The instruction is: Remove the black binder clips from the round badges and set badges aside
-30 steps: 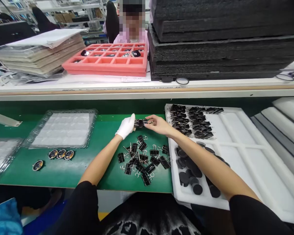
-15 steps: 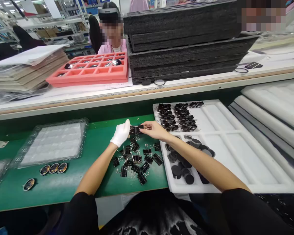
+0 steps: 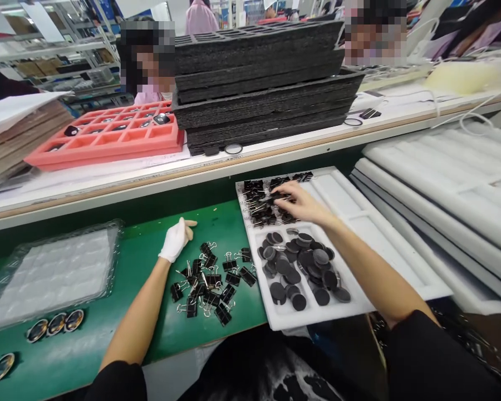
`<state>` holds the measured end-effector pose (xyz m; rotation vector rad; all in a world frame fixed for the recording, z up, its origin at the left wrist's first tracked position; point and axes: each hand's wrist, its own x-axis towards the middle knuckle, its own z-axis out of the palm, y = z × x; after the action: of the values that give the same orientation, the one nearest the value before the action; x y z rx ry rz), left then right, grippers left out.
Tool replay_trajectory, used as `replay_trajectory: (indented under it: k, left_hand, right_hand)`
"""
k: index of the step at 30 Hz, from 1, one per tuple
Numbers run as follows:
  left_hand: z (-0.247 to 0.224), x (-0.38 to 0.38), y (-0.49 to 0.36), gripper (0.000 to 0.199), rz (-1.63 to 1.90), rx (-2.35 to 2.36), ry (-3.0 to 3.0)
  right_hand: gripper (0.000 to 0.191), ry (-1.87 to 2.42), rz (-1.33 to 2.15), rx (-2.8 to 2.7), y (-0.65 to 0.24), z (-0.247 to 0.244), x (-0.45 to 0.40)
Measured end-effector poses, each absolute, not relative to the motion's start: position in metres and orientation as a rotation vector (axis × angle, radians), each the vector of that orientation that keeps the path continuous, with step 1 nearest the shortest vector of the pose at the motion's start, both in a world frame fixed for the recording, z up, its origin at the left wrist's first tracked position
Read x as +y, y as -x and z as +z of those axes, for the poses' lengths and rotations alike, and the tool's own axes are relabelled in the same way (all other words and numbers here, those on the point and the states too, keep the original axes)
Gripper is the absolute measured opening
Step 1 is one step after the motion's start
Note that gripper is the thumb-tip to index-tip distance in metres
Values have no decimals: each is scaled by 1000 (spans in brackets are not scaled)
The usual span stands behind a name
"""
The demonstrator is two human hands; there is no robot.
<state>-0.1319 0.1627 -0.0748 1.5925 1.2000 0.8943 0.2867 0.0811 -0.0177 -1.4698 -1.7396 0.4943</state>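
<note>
My left hand, in a white glove with bare fingertips, hovers over the green table, holding nothing; its fingers are loosely apart. Close by on its right lies a loose pile of black binder clips with silver wire handles. My right hand is bare and reaches over the upper-left compartments of the white foam tray. Between its thumb and fingers is a black binder clip, partly hidden and hard to part from the rows of clips beneath. Black round discs fill the tray's nearer compartments.
At left lie a clear plastic tray and several round dark-faced pieces. Behind a raised ledge stand a red foam tray and stacked black foam trays. White foam sheets are piled at right. Other people sit beyond.
My hands were together over the green table with black binder clips between them. My right hand has moved right to the foam tray; the left has let go and drawn apart. The view has shifted right.
</note>
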Motion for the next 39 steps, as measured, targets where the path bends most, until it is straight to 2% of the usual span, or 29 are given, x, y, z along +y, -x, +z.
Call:
replay_trajectory:
  k: [4,8,20,33,39]
  left_hand:
    - [-88,165,135,63,922,1239,-1606]
    - [-88,162,131,60,955,1281,-1599]
    - [-84,155,120,51,952,1390,-1521]
    - [-85,153,119,52,952,1424,-1588]
    - [-79,159,123,65,942,1374,-1574]
  right_hand:
    - [43,1781,218,-1489,-417,-36,92]
    - [45,1874,221,-1388,-477,-70,113]
    - [43,1872,252,-1459,-467,-130,138]
    - [43,1894,204,-1498,-469,-134,132]
    - [59,1895,50,-1455,-463,-125,127]
